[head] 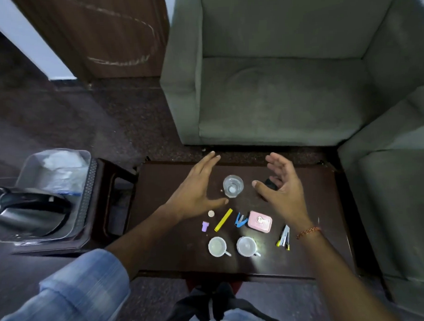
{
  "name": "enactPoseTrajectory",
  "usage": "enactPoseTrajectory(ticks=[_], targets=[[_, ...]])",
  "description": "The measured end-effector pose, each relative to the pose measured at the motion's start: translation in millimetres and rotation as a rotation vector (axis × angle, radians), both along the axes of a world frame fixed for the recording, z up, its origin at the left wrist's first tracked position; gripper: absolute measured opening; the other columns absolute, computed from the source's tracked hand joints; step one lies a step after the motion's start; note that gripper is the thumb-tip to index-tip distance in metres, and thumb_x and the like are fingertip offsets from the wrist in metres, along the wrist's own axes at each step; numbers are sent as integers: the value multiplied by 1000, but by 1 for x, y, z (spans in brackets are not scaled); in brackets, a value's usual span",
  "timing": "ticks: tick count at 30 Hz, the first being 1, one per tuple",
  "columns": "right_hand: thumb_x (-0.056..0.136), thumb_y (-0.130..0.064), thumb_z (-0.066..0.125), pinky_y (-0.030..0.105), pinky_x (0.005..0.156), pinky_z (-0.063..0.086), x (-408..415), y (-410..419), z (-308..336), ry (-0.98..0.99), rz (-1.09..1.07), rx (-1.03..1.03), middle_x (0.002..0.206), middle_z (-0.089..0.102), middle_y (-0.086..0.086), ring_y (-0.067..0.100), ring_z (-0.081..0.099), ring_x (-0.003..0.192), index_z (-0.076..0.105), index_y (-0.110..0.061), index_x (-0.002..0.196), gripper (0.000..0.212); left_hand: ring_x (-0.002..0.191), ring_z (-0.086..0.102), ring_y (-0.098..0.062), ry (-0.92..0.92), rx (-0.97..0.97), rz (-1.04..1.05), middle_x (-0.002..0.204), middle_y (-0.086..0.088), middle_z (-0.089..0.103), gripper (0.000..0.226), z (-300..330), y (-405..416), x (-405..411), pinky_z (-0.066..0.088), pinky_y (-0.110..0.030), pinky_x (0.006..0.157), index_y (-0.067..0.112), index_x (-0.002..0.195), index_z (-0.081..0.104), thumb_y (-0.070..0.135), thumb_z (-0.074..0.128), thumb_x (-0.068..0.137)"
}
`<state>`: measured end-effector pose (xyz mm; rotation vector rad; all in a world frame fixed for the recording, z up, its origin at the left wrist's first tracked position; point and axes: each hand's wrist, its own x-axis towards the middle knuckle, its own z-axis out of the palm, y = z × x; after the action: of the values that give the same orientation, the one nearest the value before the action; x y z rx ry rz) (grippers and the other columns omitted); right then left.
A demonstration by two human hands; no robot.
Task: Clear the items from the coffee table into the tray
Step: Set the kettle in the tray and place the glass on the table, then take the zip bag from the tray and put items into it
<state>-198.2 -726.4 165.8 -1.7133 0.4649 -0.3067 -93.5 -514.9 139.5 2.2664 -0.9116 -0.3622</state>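
On the coffee table [176,255] two white cups [217,246] [246,246] are counted, plus one clear glass [233,186], one pink case [260,222], one yellow bar [223,220], one blue clip [240,220], one coin [211,213].

Your dark table [175,253] with small things spread across its middle.

At the far middle you have a clear glass [233,185], with a small black object [270,183] just to its right, partly hidden. Nearer you runs a row: a coin [211,213], a purple cap [205,226], a yellow stick [223,219], a blue stapler [241,220] and a pink case [260,221]. Closest to you stand two white cups [217,246] [246,246] side by side, and a small bundle of pens [284,238] lies to their right.
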Motion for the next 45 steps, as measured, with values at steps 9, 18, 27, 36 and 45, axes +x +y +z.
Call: enactPoseTrajectory(ticks=[9, 18, 27, 36, 45], targets=[[73, -7, 81, 41, 107, 45, 42, 32, 27, -43, 171, 3, 137, 56, -9, 5, 52, 127, 47, -33, 132, 73, 149, 5, -1, -64, -4, 146, 163, 10, 7, 105, 37, 52, 2, 17, -25, 118, 27, 155, 13, 51, 76, 75], [76, -12, 80, 37, 104, 47, 101, 151, 28, -39, 464, -71, 139, 54, -8, 9, 51, 127, 48, -30, 138, 73, 149, 7, -3, -83, 48, 406, 163, 9, 9, 97, 51, 190, 8, 19, -29, 120, 27, 155, 13, 47, 72, 81], [77, -22, 79, 28, 97, 47, 168, 301, 19, -51, 685, -159, 137, 51, -14, 5, 51, 123, 51, -39, 133, 65, 150, 9, -9, -24, 83, 615, 163, 5, 12, 97, 41, 336, 17, 20, -35, 121, 27, 155, 12, 49, 70, 81], [79, -21, 76, 21, 95, 50, 249, 413, -8, -10, 812, -414, 127, 61, -6, 4, 57, 113, 59, -21, 130, 54, 149, 14, -9, 49, -18, 716, 162, 4, 18, 95, 20, 395, 33, 24, -38, 120, 21, 155, 17, 41, 73, 81], [88, -8, 61, 26, 103, 45, 316, 478, -95, 190, 1062, -626, 132, 63, 8, 19, 59, 121, 59, -10, 131, 44, 148, 12, -2, 49, -34, 762, 162, 12, 12, 94, -25, 407, 47, 19, -23, 119, 31, 155, 9, 43, 69, 83]])
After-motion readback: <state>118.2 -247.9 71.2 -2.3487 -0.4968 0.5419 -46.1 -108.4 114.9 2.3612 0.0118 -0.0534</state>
